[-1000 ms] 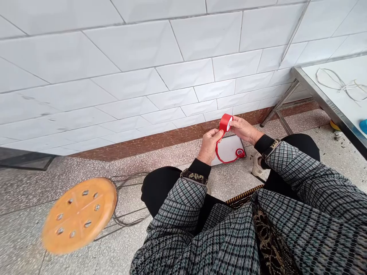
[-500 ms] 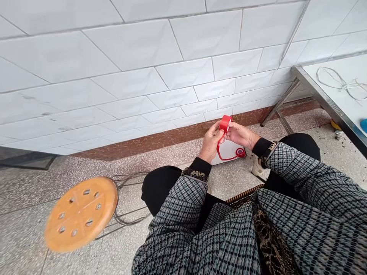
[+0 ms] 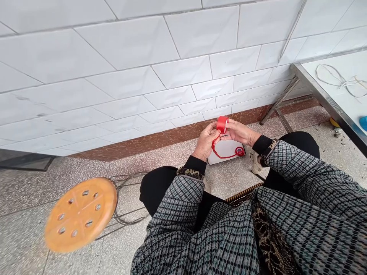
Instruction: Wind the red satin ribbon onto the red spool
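Observation:
A wide roll of red tape [image 3: 222,124] is held up in front of me between both hands. My left hand [image 3: 205,142] pinches it from the left, thumb at its lower edge. From the right, my right hand [image 3: 241,133] has its fingers on the roll's open side, where a pale core shows. A narrow, twisted red strip [image 3: 222,157] hangs below my left fingers and curves over a white box [image 3: 228,147] on the floor. It leads to a smaller red roll [image 3: 239,151] lying at the box's right end.
To my left lies a tipped-over stool with an orange round seat [image 3: 80,214] and thin metal legs. A metal-framed table [image 3: 323,91] stands at right, with loose white wire [image 3: 341,82] and a blue object [image 3: 363,123] on it. The white tiled wall [image 3: 183,80] rises ahead.
Both hands and the wide red roll have shifted slightly left, and the roll has turned a little. More of the white box and the red strip shows.

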{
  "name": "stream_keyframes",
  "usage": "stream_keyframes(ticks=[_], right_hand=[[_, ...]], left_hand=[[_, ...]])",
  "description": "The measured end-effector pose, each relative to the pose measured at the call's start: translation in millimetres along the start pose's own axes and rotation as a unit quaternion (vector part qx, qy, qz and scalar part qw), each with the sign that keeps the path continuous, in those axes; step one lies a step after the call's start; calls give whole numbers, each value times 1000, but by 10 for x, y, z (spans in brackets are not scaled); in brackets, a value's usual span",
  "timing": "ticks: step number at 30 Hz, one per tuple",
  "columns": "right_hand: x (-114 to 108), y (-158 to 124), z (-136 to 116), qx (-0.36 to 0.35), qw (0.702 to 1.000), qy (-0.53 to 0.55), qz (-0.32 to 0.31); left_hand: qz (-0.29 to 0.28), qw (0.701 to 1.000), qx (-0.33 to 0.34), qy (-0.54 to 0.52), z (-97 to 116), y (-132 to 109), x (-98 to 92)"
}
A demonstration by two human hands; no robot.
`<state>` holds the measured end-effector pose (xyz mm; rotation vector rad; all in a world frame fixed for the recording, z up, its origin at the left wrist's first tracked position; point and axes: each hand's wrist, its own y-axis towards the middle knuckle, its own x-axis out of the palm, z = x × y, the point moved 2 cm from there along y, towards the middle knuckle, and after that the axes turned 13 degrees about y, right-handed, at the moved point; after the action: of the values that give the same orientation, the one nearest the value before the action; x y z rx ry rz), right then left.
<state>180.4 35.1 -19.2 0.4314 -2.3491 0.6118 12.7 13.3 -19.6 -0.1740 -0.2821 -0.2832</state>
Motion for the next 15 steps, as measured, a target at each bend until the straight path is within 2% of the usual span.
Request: stream_keyframes(ticks=[2, 4, 6, 8, 11, 13, 15], right_hand=[[6, -20, -74, -25, 997, -72, -20], [11, -35, -173, -74, 982, -171, -41], [18, -44, -283, -141, 946, -283, -67], [25, -47, -375, -196, 898, -382, -95], [16, -38, -458, -232, 846, -468, -109], [-2, -35, -486, -241, 839, -480, -88], [-19, -38, -494, -239, 848, -468, -64]], left_hand=[[-13, 1000, -7, 1, 23, -11, -37], [-30, 999, -17, 4, 28, -21, -77], [-46, 998, -31, 11, 18, -33, -105], [-59, 997, -45, 18, 1, -45, -103], [-54, 997, -51, 13, -7, -60, -52], [-29, 999, -40, -2, 11, -64, -14], [-5, 1000, -25, -14, 44, -63, 8]])
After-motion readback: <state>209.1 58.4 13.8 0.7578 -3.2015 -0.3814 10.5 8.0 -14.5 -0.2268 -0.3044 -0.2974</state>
